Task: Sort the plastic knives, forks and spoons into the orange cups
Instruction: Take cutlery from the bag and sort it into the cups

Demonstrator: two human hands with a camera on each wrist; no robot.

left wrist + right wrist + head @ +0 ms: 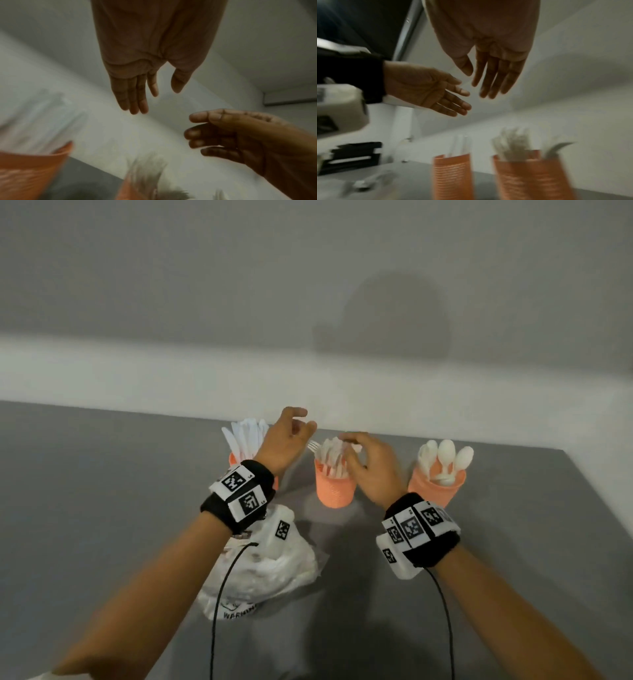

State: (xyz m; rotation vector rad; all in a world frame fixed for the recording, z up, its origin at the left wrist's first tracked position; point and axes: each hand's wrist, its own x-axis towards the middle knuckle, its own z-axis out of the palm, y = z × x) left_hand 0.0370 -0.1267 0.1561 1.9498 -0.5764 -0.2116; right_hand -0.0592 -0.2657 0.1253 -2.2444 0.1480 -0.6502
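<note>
Three orange cups stand in a row near the far edge of the grey desk: the knife cup on the left with white knives, the fork cup in the middle with forks, and the spoon cup towards the far right corner with spoons. I have my left hand raised between the knife and fork cups, fingers relaxed and loosely spread, gripping nothing. My right hand hovers just over the forks — fingers loose and empty in the wrist views. A crumpled clear plastic bag lies nearer me, under my left wrist.
</note>
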